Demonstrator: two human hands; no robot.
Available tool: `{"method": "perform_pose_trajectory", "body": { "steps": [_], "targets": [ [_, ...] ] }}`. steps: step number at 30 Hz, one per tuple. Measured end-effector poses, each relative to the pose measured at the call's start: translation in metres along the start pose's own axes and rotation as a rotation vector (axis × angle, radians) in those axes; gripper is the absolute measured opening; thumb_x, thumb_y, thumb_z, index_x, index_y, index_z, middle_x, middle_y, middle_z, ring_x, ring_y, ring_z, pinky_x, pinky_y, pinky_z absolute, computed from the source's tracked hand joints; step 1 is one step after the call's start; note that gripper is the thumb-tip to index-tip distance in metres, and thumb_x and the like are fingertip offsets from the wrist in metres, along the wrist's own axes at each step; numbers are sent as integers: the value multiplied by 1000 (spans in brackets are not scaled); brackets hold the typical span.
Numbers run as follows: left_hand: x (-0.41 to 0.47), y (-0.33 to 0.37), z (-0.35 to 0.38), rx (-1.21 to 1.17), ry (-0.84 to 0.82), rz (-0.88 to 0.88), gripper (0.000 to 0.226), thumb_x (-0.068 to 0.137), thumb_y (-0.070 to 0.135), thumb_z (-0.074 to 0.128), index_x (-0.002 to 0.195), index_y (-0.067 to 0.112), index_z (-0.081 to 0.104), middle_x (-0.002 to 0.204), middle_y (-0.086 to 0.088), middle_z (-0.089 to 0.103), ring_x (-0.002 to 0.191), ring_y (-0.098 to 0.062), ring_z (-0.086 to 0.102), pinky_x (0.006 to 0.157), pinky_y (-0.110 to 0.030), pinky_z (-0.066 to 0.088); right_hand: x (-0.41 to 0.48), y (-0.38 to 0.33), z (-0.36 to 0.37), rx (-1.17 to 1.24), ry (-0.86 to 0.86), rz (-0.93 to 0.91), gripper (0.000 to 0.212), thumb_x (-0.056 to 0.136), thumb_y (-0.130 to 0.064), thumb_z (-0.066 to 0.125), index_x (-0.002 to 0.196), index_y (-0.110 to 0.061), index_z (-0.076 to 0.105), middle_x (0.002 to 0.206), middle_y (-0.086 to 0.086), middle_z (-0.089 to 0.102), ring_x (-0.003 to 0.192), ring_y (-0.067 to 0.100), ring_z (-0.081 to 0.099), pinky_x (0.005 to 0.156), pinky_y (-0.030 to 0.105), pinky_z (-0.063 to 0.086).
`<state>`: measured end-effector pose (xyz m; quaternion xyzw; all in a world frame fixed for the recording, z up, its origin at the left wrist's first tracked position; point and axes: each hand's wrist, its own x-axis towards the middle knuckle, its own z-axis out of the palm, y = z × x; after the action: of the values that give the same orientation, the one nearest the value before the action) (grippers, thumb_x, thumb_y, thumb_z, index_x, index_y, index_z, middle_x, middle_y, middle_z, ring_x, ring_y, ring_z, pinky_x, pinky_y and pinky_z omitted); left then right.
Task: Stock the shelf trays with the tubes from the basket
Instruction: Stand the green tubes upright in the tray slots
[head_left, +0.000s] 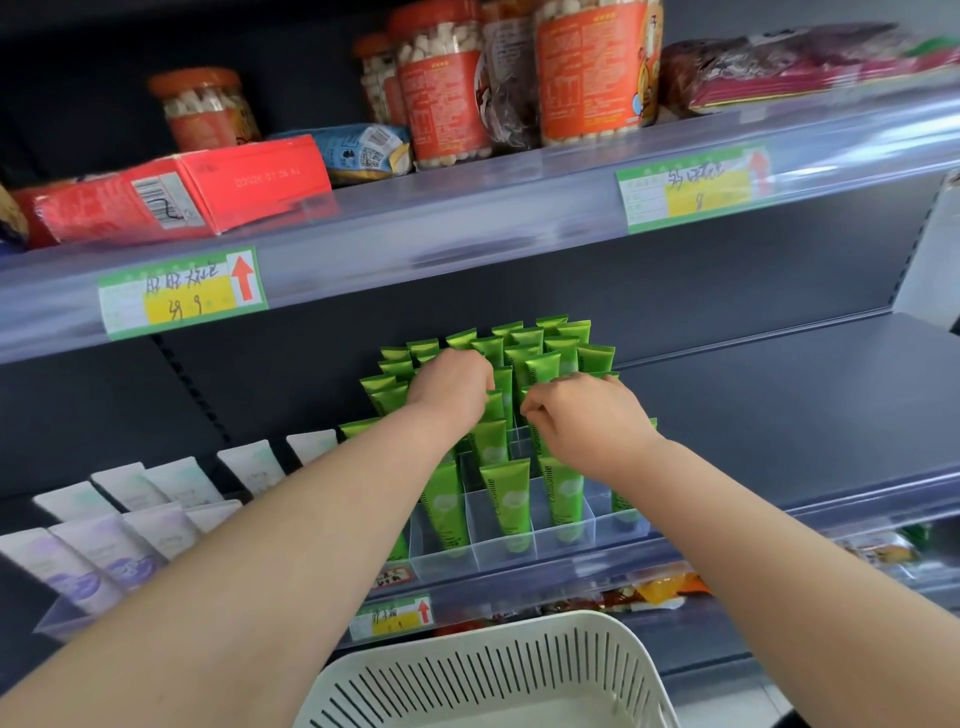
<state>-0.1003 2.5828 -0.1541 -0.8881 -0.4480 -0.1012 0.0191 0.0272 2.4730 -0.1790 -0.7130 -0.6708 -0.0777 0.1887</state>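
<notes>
Several green tubes stand cap-down in a clear divided tray on the middle shelf. My left hand reaches into the middle rows, its fingers curled over the tops of green tubes. Just to its right, my right hand pinches the top of a green tube in the tray. A white slotted basket sits below at the bottom centre; what I can see of its inside holds no tubes.
White and lilac tubes fill another clear tray at the left of the same shelf. The shelf above carries jars, a red box and price labels. To the right of the green tubes is bare dark shelf.
</notes>
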Motion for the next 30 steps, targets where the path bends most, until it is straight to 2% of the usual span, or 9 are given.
{"method": "perform_pose_trajectory", "body": {
  "steps": [5,11,16,21,27,30],
  "targets": [
    [-4,-3,-3,-104,15,14,19,91,16,66,109,17,72,114,-4,67,106,-23,61,87,-34,50,1,-2,-1,-1,-17,2,23,92,-19,47,104,-30,63,96,-6,69,96,22,60,81,35,37],
    [-15,-21,-21,-200,54,24,18,90,17,66,106,18,73,115,0,68,104,-19,61,80,-27,44,1,-23,-10,4,-28,-25,25,97,-24,41,111,-29,62,103,-4,68,103,23,56,91,39,38],
    [-29,-50,-34,-239,44,-5,18,87,17,70,104,19,74,112,1,70,100,-16,64,89,-32,51,2,-51,-6,14,-6,-107,25,96,-26,43,110,-28,63,108,-5,67,109,22,54,86,36,38],
    [-42,-68,-32,-196,-75,20,17,87,25,70,103,22,74,106,5,70,99,-14,63,89,-35,52,1,-76,2,12,-126,-216,25,96,-32,46,112,-25,63,113,-4,64,110,21,50,89,38,36],
    [-47,-65,-26,-123,-127,62,19,93,23,61,108,21,73,115,5,69,108,-17,60,93,-38,49,2,-86,11,-66,-190,-254,24,99,-31,42,102,-21,64,99,-2,66,102,23,50,79,38,30],
    [-46,-64,-22,-88,-143,51,19,95,23,59,109,20,72,116,2,68,108,-19,60,91,-36,49,2,-86,15,-83,-179,-244,22,98,-24,42,100,-21,63,93,-1,65,98,23,51,75,36,27]
  ]
}}
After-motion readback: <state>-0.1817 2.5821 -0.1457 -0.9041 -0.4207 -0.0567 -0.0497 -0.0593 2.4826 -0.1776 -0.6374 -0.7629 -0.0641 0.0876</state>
